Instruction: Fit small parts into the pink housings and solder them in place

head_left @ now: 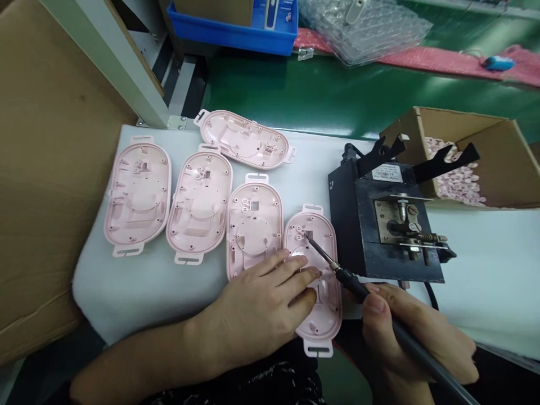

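Left hand (257,304) is resting open on the pink shell (324,236), which is lying long from 12 to 6. Right hand (417,337), nearer 4 o'clock, is gripping a soldering iron (358,289).

No text can be read: the white label (388,172) on the black bench machine (350,225), beyond the soldering iron (356,286) in the right hand (415,337), is too small to make out.

A pale pink moulded plastic housing shell (327,309) lies flat, inner face up, with a slotted tab at each end. The slim metal tip of a black-handled soldering iron (350,285) slants down to the shell's small moulded posts, beside a square opening.
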Motion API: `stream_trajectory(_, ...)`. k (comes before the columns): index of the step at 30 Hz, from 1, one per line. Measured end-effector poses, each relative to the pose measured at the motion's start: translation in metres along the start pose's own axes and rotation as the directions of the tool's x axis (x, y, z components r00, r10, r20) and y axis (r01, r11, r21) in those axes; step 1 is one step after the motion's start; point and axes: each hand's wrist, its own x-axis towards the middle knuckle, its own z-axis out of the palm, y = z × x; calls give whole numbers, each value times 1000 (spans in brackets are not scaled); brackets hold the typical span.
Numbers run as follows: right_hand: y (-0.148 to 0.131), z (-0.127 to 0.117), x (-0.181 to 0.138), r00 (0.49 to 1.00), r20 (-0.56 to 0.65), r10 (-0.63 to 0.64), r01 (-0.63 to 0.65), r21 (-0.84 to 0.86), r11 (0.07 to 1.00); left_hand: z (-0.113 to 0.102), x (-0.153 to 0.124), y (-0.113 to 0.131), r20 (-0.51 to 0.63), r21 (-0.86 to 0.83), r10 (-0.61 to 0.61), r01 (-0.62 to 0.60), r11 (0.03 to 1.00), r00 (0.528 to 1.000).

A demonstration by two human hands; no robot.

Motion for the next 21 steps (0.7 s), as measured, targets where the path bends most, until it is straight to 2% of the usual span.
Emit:
stream_trajectory(6, -24, -13, 34, 970, 227, 91, -45, -199, 979, -3, 0, 5, 16, 13, -38, 38, 999, 999)
stream_trajectory(10, -29, -16, 49, 949, 311, 41, 26, -207, 978, -2, -1, 7, -5, 15, -44, 44, 999, 999)
stream_trajectory(17, -15, -13, 24, 975, 222, 33, 15, -213, 977, -2, -5, 3, -9, -18, -32, 32, 999, 999)
stream_trajectory(21, -10, -13, 18, 983, 149, 112, -87, -166, 982, -2, -5, 1, -13, -23, -17, 16, 1000, 1000)
